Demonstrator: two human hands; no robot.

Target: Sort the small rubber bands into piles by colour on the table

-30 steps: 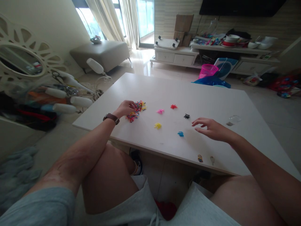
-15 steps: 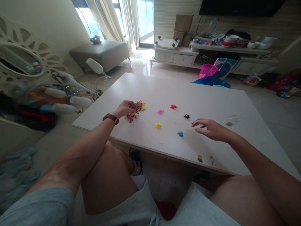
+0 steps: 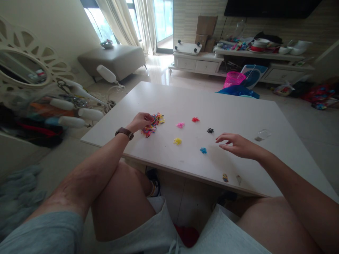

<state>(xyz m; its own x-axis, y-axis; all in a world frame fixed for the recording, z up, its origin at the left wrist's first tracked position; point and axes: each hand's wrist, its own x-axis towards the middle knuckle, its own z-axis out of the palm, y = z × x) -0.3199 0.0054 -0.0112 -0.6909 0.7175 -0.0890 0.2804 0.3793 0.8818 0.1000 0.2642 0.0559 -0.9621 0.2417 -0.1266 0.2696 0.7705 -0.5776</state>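
Observation:
My left hand [image 3: 142, 121] is at the heap of mixed small coloured bands [image 3: 158, 119], its fingers bent together over the heap's left side. Whatever its fingertips hold is too small to make out. Single-colour piles lie to the right: pink [image 3: 180, 125], red [image 3: 195, 120], yellow [image 3: 177, 141], blue [image 3: 203, 150] and black [image 3: 210, 130]. Just right of the black and blue piles, my right hand [image 3: 235, 144] hovers over the table with its fingers apart and nothing in them.
On the white table [image 3: 164, 97] a clear plastic pack [image 3: 263, 134] lies at the right. A minion figure [image 3: 225, 177] and a small key-like item [image 3: 238, 180] rest by the near edge. A pink basket [image 3: 234, 79] stands beyond the far edge.
My left fingers have shifted very slightly at the mixed heap. My right hand and the single-colour piles look the same.

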